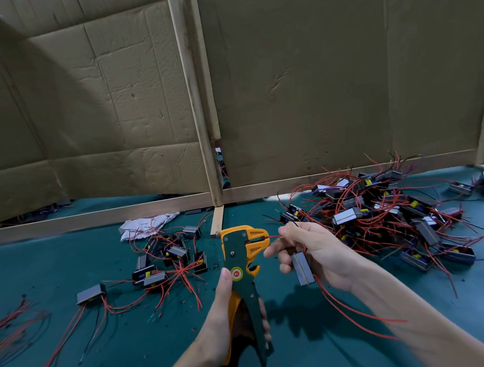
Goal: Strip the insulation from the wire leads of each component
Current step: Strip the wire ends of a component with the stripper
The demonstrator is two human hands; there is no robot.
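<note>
My left hand (228,318) grips the handles of an orange and dark green wire stripper (243,256), held upright over the green table. My right hand (314,252) holds a small grey block component (302,268) and pinches one of its red wire leads (274,236), whose end sits in the stripper's jaws. Other red leads (354,309) trail from the component down past my right forearm.
A big heap of components with red and black leads (382,215) lies at the right. A smaller group (169,257) lies left of the stripper, a white cloth (145,225) behind it. Loose red wires (15,321) lie far left. A cardboard wall on a wooden frame (200,101) closes the back.
</note>
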